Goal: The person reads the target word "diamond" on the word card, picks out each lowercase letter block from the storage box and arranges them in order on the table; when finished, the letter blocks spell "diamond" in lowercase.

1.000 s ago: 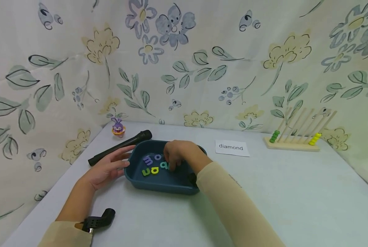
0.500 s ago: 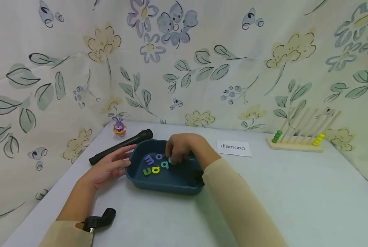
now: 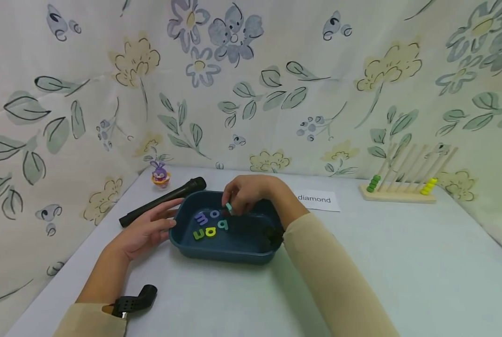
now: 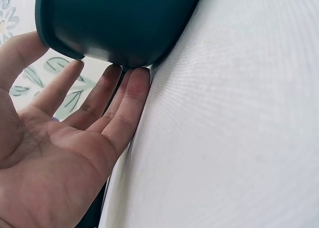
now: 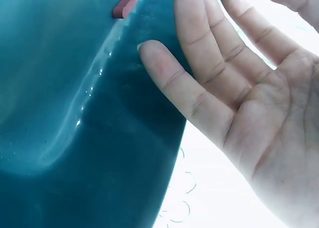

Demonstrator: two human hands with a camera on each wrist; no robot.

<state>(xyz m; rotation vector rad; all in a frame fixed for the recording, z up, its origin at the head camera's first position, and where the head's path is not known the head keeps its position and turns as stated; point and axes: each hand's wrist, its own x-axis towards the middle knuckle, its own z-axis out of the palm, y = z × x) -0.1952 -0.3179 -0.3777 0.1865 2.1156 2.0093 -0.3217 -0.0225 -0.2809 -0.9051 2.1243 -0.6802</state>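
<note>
A dark blue tray (image 3: 225,256) stands on the table, with foam-like letters lying in its left part. They include a purple m (image 3: 201,218), a purple o (image 3: 214,214), a teal letter (image 3: 222,224), a yellow letter (image 3: 210,231) and a green n (image 3: 198,234). My right hand (image 3: 250,193) is over the tray's far side and pinches a small mint-green letter (image 3: 229,207), seen edge-on. In the right wrist view a red piece (image 5: 125,6) lies in the tray. My left hand (image 3: 147,229) rests extended fingers against the tray's left end.
Behind the left hand lies a black microphone (image 3: 164,201). A purple rabbit toy (image 3: 160,175) stands farther back. Right of the tray is a card (image 3: 318,201) reading "diamond". A wooden bead rack (image 3: 398,194) with green and yellow beads stands at the back right.
My right hand has risen from the tray floor toward the far rim, lifting the mint-green letter from beside the teal one. The left hand has stayed at the tray's left end.
</note>
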